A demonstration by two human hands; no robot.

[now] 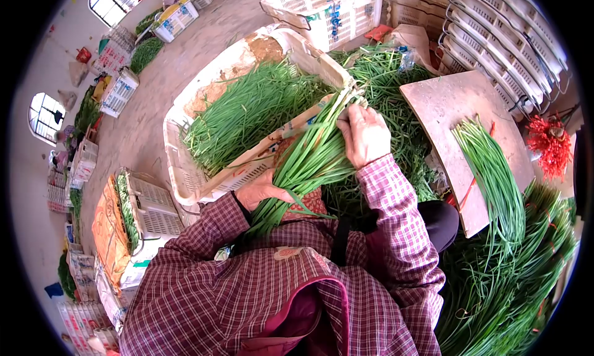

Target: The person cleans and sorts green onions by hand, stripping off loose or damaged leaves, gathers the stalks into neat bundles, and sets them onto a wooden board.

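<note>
A loose bunch of green chives (312,152) lies slantwise in front of my body, its pale root ends toward the upper right. My left hand (265,191) is wrapped round the leafy lower part, with the thumb across the top. Up at the root ends, my right hand (368,135) has its fingers closed on the stalks; the fingertips are partly hidden. Just beyond the bunch stands a white plastic crate (179,133) with more chives (247,118) lying in it. To the right, another bundle of chives (492,173) rests on a board (436,102).
A large heap of chives (495,300) spreads at the lower right, and loose greens (396,108) lie beyond my right hand. Red ties (549,147) hang beside the board. Stacked white crates (501,40) stand at the upper right. Another crate (158,207) is at the left.
</note>
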